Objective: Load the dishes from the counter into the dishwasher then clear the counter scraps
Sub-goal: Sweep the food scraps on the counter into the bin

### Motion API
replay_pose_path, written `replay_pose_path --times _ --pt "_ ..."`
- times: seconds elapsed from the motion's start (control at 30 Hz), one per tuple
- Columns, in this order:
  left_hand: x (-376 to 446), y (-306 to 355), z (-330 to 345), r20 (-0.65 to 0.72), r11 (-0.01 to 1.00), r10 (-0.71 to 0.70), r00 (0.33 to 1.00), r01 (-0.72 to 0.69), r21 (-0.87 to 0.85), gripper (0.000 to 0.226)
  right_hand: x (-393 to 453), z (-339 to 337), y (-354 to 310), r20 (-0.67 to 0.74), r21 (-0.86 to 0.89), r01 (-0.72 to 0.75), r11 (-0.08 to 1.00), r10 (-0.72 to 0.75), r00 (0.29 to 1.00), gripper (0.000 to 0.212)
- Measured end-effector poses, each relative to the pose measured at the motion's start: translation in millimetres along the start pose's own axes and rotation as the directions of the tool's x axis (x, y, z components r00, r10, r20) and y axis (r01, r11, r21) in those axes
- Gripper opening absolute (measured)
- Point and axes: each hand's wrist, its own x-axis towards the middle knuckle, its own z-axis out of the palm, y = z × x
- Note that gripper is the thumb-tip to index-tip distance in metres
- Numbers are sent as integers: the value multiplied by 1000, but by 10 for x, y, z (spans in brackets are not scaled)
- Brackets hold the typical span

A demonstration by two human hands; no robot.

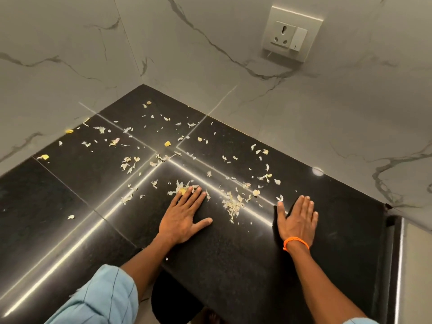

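Clearly the dishes are done with, for none stand on the black granite counter, and what remains is the scraps: pale garlic-like peels and a few yellow bits strewn from the wall corner out to the front edge. The left hand lies flat, fingers straight and together, its fingertips touching a small heap of peel; it holds nothing. The right hand is flat too, fingers extended, empty, just right of another drift of peel. To do this well, I would say, use both palms as blades: sweep from the far corner inward, keep the edge of each hand pressed on the stone so thin skins cannot slip under, and gather one pile between the hands before lifting.
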Motion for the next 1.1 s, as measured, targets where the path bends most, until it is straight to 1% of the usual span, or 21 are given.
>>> replay_pose_path --times 0.1,0.17,0.2,0.27,0.3,0.33,0.37,0.4,0.47,0.53,0.57,0.63,0.67,0.73,0.77,0.8,0.87,0.93,1.0,1.03,1.1 --pt "58 -8 -18 -5 999 -27 1000 27 -19 87 154 38 -313 28 1 60 998 -60 998 94" --pt "65 -13 -14 -12 999 -33 999 33 -17 86 175 57 -580 75 17 162 987 -162 984 93" --pt "70 -17 -19 -16 999 -37 999 37 -17 86 160 68 -725 108 38 254 967 -257 961 92" --pt "87 -38 -25 -13 999 -41 999 41 -10 86 118 81 -965 173 126 461 878 -477 862 89" --pt "99 -44 -21 -17 999 -45 999 45 -9 86 120 94 -1027 181 172 520 837 -546 818 87" --pt "125 -56 -20 -32 999 -48 998 47 -19 87 172 97 -1055 159 202 543 815 -575 803 85" --pt "143 -69 -21 -41 998 -48 998 47 -34 87 252 95 -1033 120 222 518 826 -550 827 83" --pt "159 -81 -25 -40 998 -51 998 49 -44 88 338 83 -978 77 229 443 867 -469 880 82" --pt "204 -108 -34 -36 997 -65 997 64 -40 90 549 64 -830 53 199 230 953 -245 968 84" --pt "238 -133 -53 -44 996 -75 996 73 -42 90 696 52 -793 89 118 102 988 -112 990 89" --pt "246 -135 -56 -54 996 -76 996 73 -51 90 722 52 -846 102 106 91 990 -101 990 91" --pt "263 -147 -57 -64 995 -79 995 75 -61 90 704 83 -1091 125 133 168 977 -185 975 89" --pt "259 -163 -51 -66 996 -76 995 72 -57 90 675 113 -1252 141 159 248 956 -271 952 87" --pt "238 -165 -49 -78 996 -65 995 60 -65 90 643 149 -1523 195 260 397 880 -451 871 86" --pt "234 -182 -58 -89 996 -58 994 51 -75 90 652 167 -1627 203 326 425 845 -501 841 86" --pt "231 -189 -67 -92 995 -51 994 43 -85 90 699 178 -1677 188 376 421 825 -513 837 86" --pt "226 -214 -78 -81 994 -33 996 24 -106 90 888 181 -1669 91 393 345 852 -410 908 86" --pt "229 -229 -76 -88 991 -17 996 5 -130 91 1130 171 -1556 32 361 192 913 -217 976 92" --pt "238 -243 -77 -91 988 3 996 -17 -154 91 1355 141 -1499 101 311 71 948 -107 989 99" --pt "239 -252 -73 -92 986 14 996 -29 -163 91 1442 135 -1515 145 282 57 958 -101 984 99" --pt "245 -268 -49 -114 985 29 993 -48 -168 91 1574 153 -1625 201 222 102 970 -148 968 94"
